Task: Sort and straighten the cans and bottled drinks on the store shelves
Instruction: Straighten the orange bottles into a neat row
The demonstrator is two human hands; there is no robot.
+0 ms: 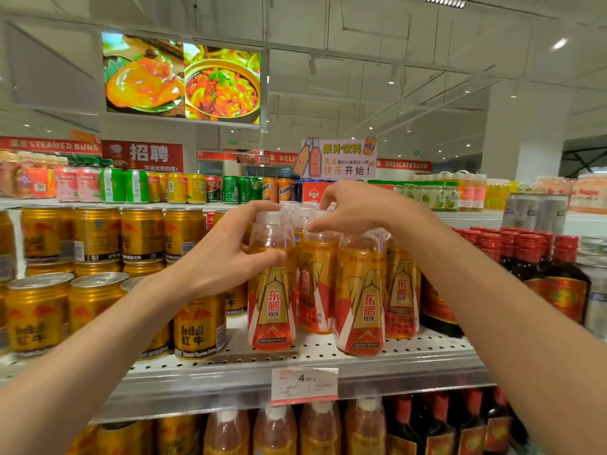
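Both forearms reach from the lower corners to the energy-drink bottles on the perforated shelf [328,354].

Left hand [226,254]: fingers [266,210] and thumb curl round the neck of the front-left bottle [272,290], gripping it just under the cap. Right hand [354,208]: fingers [326,195] arch over the caps behind, thumb touching the shoulder of the middle bottle [317,284]; whether it pinches is unclear. Front-right bottle [361,297] stands near the shelf edge, above the price tag [304,385]. Likely risk: a twist or pull high on the neck tips the tall bottle forward off the shelf, or knocks it into the gold cans [197,330] just beside it; the right wrist may topple neighbours.
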